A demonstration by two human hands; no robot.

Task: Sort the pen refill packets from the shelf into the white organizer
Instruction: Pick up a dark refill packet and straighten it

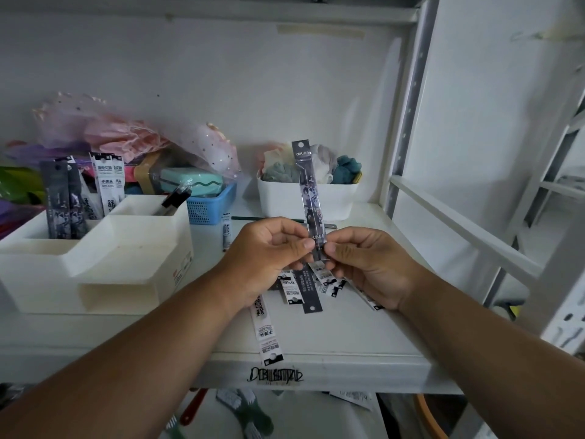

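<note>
The left hand [272, 248] and right hand [364, 264] both pinch the lower end of a dark refill packet [308, 191], held upright above loose packets [304, 286] on the shelf [348, 337]; the white organizer [95, 264] stands to the left, holding more packets

Plastics and painted metal on our shelf

We see a glossy, clear-plastic refill packet [308, 198], a matt white plastic organizer [95, 267], a blue plastic mesh basket [210, 205], soft cloth pieces [346, 164] in a smooth white tub [304, 198], and a matt painted shelf [348, 337].
</note>
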